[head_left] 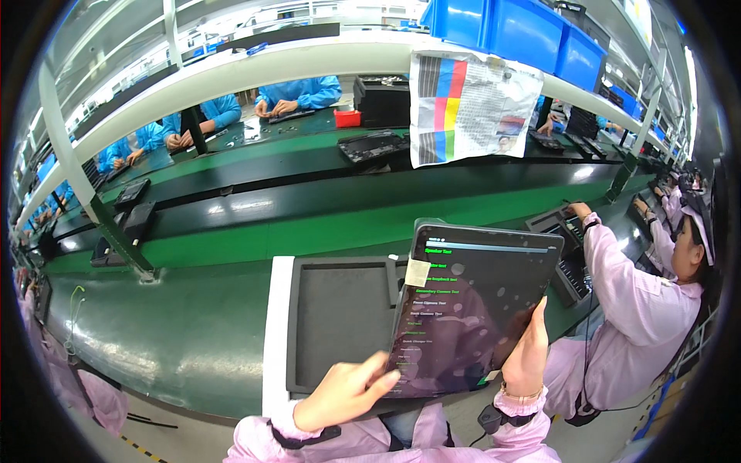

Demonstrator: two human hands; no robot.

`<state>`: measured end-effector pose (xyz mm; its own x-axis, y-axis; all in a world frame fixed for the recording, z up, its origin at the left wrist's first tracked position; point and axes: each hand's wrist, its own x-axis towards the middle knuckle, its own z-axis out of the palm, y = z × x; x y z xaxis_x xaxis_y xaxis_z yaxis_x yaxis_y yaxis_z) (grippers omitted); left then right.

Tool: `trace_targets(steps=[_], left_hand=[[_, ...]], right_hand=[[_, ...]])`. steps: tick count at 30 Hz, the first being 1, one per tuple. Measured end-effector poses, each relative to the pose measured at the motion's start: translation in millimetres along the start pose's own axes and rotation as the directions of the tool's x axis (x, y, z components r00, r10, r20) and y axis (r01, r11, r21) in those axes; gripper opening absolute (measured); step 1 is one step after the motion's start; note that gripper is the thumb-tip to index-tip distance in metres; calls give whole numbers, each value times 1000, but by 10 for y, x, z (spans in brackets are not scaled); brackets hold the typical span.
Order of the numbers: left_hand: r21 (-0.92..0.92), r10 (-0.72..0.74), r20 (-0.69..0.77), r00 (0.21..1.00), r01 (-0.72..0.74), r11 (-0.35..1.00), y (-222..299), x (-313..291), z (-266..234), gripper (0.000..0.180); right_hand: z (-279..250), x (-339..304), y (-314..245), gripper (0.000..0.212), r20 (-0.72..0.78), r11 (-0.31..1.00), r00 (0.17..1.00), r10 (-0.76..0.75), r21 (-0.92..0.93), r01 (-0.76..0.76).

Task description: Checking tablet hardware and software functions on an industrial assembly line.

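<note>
A black tablet point(482, 309) is tilted up in front of me, its screen lit with a list of green and white text lines. My right hand point(528, 351) grips its right edge near the lower corner, with most fingers hidden behind it. At the lower left of the screen is my left hand point(347, 392), fingers partly bent and apart, a fingertip at the glass; whether it touches I cannot tell. A pale yellow sticker point(417, 273) marks the tablet's upper left edge. Behind and left of the tablet lies a black foam tray point(340, 324).
A white strip point(279, 332) runs along the tray's left side on the green bench point(193, 324). A co-worker in pink point(641, 285) reaches toward a compartmented tray point(573, 270) at right. Beyond the rail point(309, 50) hangs a printed sheet point(471, 108), below blue bins point(525, 31).
</note>
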<state>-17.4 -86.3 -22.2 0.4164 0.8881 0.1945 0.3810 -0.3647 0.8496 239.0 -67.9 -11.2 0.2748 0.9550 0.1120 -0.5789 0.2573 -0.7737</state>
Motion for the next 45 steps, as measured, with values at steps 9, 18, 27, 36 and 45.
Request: trace_targets(steps=[9,18,27,36,45], left_hand=[[-309,-218,156,963,257,916,-113,-246,201,26],[-344,-196,-20,980,177,922,-265,-274,361,23],[-328,-212,-58,976,182,927,-244,-232,337,24],[-350,-217,-56,975,184,919,-246,-244,338,22],[-340,-195,-87,977,155,928,-221,-236,334,22]], right_hand=[[-132,131,-18,33,-97,975,984,-148,151,161],[-5,158,-4,41,-1,979,987,-160,125,159],[41,200,-19,37,148,987,982,-120,127,102],[47,164,-25,37,250,987,958,-142,106,119],[34,170,-41,38,232,985,959,-160,98,140]])
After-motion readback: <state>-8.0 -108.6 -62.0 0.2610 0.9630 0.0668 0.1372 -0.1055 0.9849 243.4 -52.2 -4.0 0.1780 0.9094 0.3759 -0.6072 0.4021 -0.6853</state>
